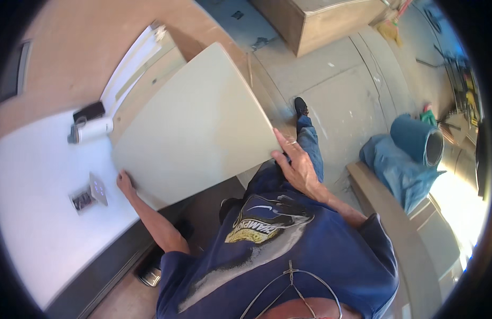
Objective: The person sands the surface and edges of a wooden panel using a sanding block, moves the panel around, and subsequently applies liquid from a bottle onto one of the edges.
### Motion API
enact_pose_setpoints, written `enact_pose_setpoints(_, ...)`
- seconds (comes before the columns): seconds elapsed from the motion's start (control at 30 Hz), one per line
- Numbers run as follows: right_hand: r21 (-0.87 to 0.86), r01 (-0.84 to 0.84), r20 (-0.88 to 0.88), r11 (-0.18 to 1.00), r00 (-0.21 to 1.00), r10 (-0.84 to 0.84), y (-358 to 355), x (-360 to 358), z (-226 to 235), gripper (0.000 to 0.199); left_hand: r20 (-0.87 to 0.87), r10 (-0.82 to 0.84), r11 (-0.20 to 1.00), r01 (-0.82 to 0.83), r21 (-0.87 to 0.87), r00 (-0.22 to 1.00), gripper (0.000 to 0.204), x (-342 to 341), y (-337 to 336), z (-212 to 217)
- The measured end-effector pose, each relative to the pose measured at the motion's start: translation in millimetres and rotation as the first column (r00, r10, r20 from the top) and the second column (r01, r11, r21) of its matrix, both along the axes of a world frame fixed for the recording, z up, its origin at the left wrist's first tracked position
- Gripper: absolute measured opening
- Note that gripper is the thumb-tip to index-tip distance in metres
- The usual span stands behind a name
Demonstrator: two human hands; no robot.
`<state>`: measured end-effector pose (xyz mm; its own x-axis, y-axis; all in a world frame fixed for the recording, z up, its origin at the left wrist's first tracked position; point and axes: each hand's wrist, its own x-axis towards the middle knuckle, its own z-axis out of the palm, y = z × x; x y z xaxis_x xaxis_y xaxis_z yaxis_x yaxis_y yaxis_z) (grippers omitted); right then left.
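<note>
A large beige board [198, 122] with rounded corners lies tilted in front of me, held between both my hands. My left hand [125, 183] is closed round its left edge, close to the white surface. On the board's right edge rests my right hand [299, 166], with the thumb on the upper face and the fingers along the side. A ring shows on that hand. The undersides of the board and the fingertips beneath it are hidden.
By the board's left side are a white bottle [94, 129] and a black object [89, 111]. An electrical box [82, 200] has its plate [98, 189] hanging off. A wooden cabinet [331, 26] stands ahead. At right lie a blue roll [410, 138] and blue plastic sheeting [400, 173].
</note>
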<state>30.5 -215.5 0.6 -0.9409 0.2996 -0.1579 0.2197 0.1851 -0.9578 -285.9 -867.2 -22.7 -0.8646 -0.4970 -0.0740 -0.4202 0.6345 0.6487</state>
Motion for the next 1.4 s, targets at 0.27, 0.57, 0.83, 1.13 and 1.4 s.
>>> enact_pose_setpoints(0.27, -0.049, 0.032, -0.056, 0.998, 0.998, -0.034, -6.2, 6.7, -16.9, 0.057, 0.043, 0.029, 0.99, -0.034, 0.137, 0.999, 0.046, -5.5, 19.6, 0.6)
enact_pose_setpoints(0.57, -0.041, -0.021, -0.028, 0.999, 0.999, 0.02, -4.1, 1.6, -16.0, 0.063, 0.092, 0.041, 0.974, -0.06, 0.217, 0.995, 0.043, -9.2, 10.5, 1.2)
enact_pose_setpoints(0.83, -0.033, -0.148, -0.222, 0.988, 0.965, 0.138, 18.8, 2.1, -34.4, 0.081, -0.086, -0.352, 0.721, 0.211, -0.661, 0.932, 0.058, -29.1, 68.0, 19.5)
enact_pose_setpoints(1.13, -0.204, -0.111, -0.185, 0.973, 0.98, 0.073, 14.7, 7.4, -86.5, 0.064, 0.021, -0.942, 0.335, 0.942, -0.032, 0.336, 0.052, -39.9, 533.2, 65.1)
enact_pose_setpoints(1.4, -0.777, 0.126, 0.023, 0.617, 0.985, -0.172, -35.5, 10.7, -69.3, 0.059, 0.334, -0.921, 0.264, 0.951, 0.162, 0.199, 0.056, -71.7, 555.9, 53.0)
